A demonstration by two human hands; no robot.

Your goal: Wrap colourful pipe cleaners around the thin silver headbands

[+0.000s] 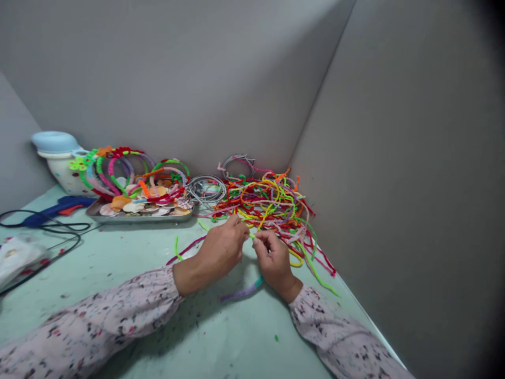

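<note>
Both hands meet over the table, fingertips pinched close together on a bright green pipe cleaner (252,236). My left hand (221,242) is closed on it from the left, its thumb mostly hidden. On the other side my right hand (274,258) is closed with thumb and index finger on the same piece. A purple and teal fuzzy strip (239,293) comes out below my right hand; whether it joins the green piece is hidden. Left of my left wrist lie a magenta strip (186,250) and a short green strip (177,247).
A tangled pile of coloured pipe cleaners (268,200) lies behind my hands, beside grey wire coils (205,189). Farther left stand a metal tray (145,218) with shells and wrapped hoops, a blue-lidded cup (59,163), a blue glue gun (51,210) with its cord, and a plastic bag (19,258).
</note>
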